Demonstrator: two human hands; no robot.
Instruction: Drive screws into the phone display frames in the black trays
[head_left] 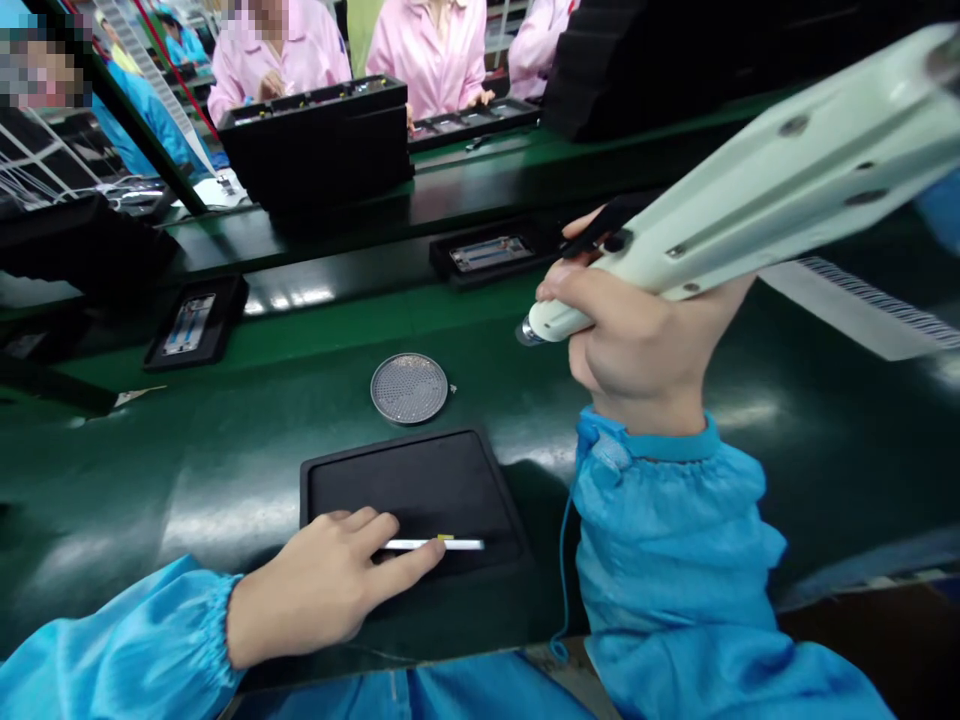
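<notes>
Pale and long, an electric screwdriver (772,170) is wrapped in my right hand (637,345); its metal tip points down and left, above the green bench. My left hand (322,585) has its thumb and fingers on a thin, silver-edged phone frame (469,545), seen edge-on, with a small yellow bit on its upper side. The phone frame is over the near part of a black tray (409,475). Beyond that tray lies a round grey screw dish (409,395) with tiny screws at its far side. Most of the frame's face is hidden.
Two black trays holding phone frames sit farther back, one on the left (189,325) and another near the middle (491,252). Stacked black trays (322,150) rise beyond them. Several people in pink work across the bench. A white strip (855,305) lies at right.
</notes>
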